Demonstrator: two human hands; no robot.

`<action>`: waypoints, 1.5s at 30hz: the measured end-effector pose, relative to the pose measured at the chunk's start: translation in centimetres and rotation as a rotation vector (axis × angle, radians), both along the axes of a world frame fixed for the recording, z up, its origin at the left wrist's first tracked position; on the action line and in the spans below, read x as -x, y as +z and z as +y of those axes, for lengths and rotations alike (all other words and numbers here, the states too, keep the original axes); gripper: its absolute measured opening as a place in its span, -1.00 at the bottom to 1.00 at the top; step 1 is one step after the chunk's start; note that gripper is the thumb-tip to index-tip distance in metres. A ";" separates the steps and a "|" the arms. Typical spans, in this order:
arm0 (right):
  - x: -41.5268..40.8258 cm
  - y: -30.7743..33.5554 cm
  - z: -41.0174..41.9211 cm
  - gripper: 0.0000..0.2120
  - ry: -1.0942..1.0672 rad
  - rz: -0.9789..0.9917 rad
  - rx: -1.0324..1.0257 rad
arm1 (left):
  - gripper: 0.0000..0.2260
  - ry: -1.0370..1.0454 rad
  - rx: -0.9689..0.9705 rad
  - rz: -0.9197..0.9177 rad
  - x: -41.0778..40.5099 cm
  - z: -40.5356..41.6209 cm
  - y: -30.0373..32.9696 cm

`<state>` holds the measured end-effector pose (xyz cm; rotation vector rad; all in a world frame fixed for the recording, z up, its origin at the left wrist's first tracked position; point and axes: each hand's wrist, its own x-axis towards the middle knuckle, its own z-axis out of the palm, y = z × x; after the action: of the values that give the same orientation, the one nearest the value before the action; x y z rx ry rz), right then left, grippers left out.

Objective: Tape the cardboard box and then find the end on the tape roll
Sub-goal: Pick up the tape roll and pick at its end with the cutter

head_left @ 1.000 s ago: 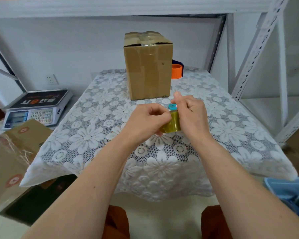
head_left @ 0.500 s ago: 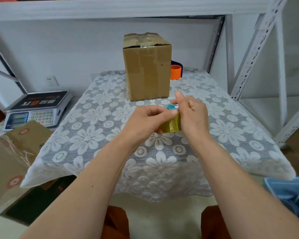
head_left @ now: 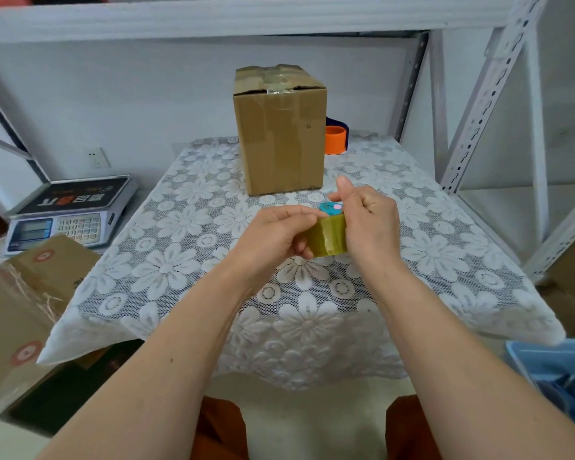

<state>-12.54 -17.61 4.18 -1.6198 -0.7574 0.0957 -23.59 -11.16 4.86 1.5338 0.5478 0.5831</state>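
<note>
- My left hand [head_left: 281, 235] and right hand [head_left: 369, 224] both grip the tape roll [head_left: 329, 235], fingers curled, right thumb up.
- Roll held above mid-tabletop [head_left: 166, 270]; cardboard box [head_left: 279, 127] upright near far edge.

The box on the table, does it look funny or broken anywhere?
A little. The cardboard box has a bumpy, crumpled top: its flaps sag unevenly under wrinkled clear tape. Its sides look fine, and it stands upright on the tablecloth.

Olive-yellow tape roll [head_left: 329, 234] showing a teal core; brown cardboard box [head_left: 279, 134]; white floral lace tablecloth [head_left: 180, 260]; orange dispenser [head_left: 335, 139], perhaps.
</note>
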 end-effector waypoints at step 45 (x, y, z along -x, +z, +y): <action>0.2 -0.3 0.5 -0.45 -0.099 -0.121 -0.030 | -0.86 0.213 -0.133 -0.008 -0.6 -1.7 -0.3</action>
<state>-12.71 -17.15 3.83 -1.6425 -0.7663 -0.0847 -22.99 -12.87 4.57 1.6079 0.6827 0.8015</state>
